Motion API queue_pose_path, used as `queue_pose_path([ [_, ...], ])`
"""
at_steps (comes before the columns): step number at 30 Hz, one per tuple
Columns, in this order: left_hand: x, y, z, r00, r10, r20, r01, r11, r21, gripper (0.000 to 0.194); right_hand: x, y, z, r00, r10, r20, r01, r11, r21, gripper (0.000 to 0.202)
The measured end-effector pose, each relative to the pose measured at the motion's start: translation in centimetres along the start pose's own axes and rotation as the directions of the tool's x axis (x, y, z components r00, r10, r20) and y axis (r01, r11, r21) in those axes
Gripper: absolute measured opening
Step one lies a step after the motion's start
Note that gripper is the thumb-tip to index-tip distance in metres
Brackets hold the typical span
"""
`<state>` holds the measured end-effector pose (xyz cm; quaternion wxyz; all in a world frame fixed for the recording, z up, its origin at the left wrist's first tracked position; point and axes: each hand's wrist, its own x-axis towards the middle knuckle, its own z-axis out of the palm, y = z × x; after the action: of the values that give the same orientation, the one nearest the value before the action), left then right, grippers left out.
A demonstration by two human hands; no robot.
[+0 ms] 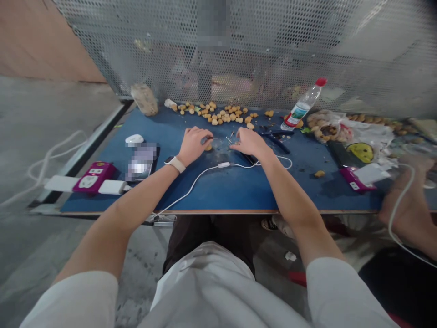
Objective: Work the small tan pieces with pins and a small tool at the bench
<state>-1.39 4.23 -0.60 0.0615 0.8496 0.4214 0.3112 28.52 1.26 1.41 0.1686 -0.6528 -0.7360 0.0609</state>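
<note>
Over the middle of the blue table [205, 191], my left hand [195, 145] has its thumb and fingers drawn together in a pinch. A thin line shows at its fingertips, too small to name. Just below those fingertips lies a small yellowish-brown nut-like ball [208, 147]. My right hand [251, 144] is curled, thumb towards the left hand; whatever its fingers hold is hidden. Thin metal pieces [228, 139] show beside its thumb. Dark-handled pliers [280, 142] lie to its right, and a white cable [205, 172] with an inline piece runs below both hands.
Many brown balls [225, 116] line the back by a perforated metal screen [164, 59]. A red-capped bottle [302, 109] stands right of them. At left are a phone [141, 161], white mouse-like case [134, 139] and purple power strip [94, 177]. Another person's arm [409, 200] reaches in at right.
</note>
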Motion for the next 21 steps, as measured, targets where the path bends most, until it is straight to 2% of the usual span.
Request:
queue_pose_path([
  [1,0.0,-0.1,0.1,1.0,-0.003,-0.003,0.003,1.0,-0.003,0.018,-0.2,0.7,-0.3,0.996,0.041,0.073,-0.039,0.999,-0.03,0.044],
  [3,0.0,-0.1,0.2,1.0,-0.005,-0.008,0.005,1.0,-0.014,0.02,-0.5,1.9,-0.8,0.976,0.052,0.212,-0.04,0.997,-0.06,0.041],
  [5,0.0,0.0,0.4,1.0,-0.008,-0.013,0.007,1.0,-0.029,0.02,-0.9,2.6,-1.0,0.968,0.021,0.252,-0.013,0.999,-0.034,0.044],
  [8,-0.1,0.0,0.5,0.999,-0.028,-0.024,0.026,0.998,-0.054,0.023,-1.0,2.5,-0.8,0.977,-0.025,0.21,0.026,1.0,-0.002,0.036],
  [12,-0.1,-0.3,0.6,0.997,-0.065,-0.031,0.062,0.995,-0.077,0.025,-0.9,0.9,-0.3,0.994,0.007,0.11,-0.013,0.998,0.055,0.011],
  [17,0.0,-1.2,0.7,0.999,-0.048,-0.018,0.047,0.996,-0.08,0.024,-1.3,-1.8,0.1,0.997,-0.053,0.065,0.043,0.988,0.145,0.015],
  [21,0.0,-1.5,0.7,0.999,-0.048,-0.026,0.046,0.996,-0.072,0.025,-2.1,-3.0,0.2,0.992,-0.118,0.046,0.109,0.981,0.163,0.018],
])
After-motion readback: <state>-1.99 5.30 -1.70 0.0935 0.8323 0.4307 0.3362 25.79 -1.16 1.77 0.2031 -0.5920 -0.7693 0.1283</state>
